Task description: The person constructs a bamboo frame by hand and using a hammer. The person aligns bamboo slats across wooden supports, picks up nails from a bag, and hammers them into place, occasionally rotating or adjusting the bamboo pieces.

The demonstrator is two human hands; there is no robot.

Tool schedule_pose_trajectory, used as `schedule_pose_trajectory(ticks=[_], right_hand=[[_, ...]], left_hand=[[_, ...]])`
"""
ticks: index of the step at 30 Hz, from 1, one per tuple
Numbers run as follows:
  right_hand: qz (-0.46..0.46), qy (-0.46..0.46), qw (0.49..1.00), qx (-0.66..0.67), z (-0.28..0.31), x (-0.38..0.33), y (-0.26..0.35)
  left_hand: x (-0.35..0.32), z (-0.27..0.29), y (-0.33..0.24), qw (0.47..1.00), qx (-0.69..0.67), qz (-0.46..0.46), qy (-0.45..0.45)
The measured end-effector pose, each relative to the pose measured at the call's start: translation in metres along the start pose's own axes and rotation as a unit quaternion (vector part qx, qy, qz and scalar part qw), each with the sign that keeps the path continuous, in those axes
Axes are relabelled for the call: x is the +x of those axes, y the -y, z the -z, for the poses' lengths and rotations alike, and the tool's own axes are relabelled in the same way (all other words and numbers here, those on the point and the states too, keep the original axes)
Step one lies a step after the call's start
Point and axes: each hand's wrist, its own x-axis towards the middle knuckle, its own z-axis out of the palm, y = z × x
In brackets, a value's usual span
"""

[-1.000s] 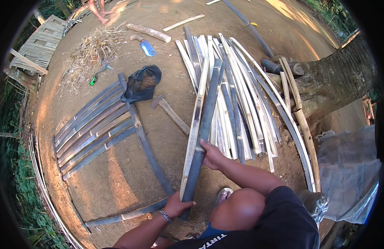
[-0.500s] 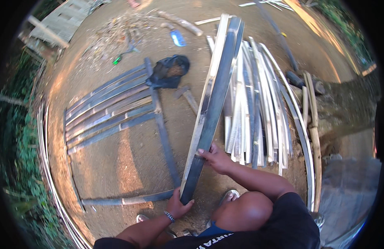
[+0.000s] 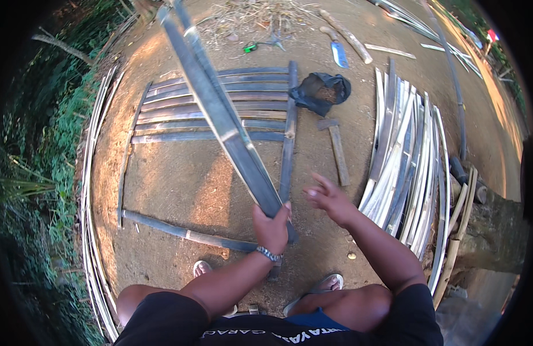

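My left hand point(image 3: 272, 228) is closed round the lower end of a pair of long, dark split bamboo slats point(image 3: 220, 118). They slant up and to the left, across the bamboo frame point(image 3: 290, 130) lying on the ground. Several slats lie side by side across the far half of that frame. Off the held slats, my right hand point(image 3: 330, 199) is in the air with its fingers apart and nothing in them. Nearest to it lies a hammer point(image 3: 339, 154) with a wooden handle. A black plastic bag point(image 3: 312, 102) with small brown contents rests by the frame's far right corner.
To the right is a pile of split bamboo slats point(image 3: 413, 144), beside a tree trunk point(image 3: 491, 236). Farther off lie a machete point(image 3: 339, 55), a log point(image 3: 347, 37) and a green object point(image 3: 251, 48). Long poles point(image 3: 89, 196) run along the left by green plants.
The slats have swung left, from beside the pile to over the frame. My right hand has let go of them and moved away. The view has shifted to the left.
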Motion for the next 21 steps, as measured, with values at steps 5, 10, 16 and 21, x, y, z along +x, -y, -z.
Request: schedule_pose_trajectory(ticks=[5, 10, 16, 21], right_hand=[[-0.116, -0.076, 0.99, 0.002, 0.024, -0.019, -0.061], [-0.147, -0.068, 0.986, -0.037, 0.036, -0.033, -0.093], [-0.17, -0.084, 0.981, -0.027, 0.047, -0.049, -0.123], [-0.204, -0.085, 0.975, -0.033, 0.047, -0.051, -0.132]], left_hand=[[0.059, -0.012, 0.01, 0.984, -0.1, 0.016, -0.149], [0.105, -0.032, 0.0, 0.938, -0.182, 0.085, -0.282], [0.128, -0.025, -0.001, 0.922, -0.208, 0.082, -0.317], [0.11, -0.012, 0.019, 0.908, -0.191, 0.058, -0.369]])
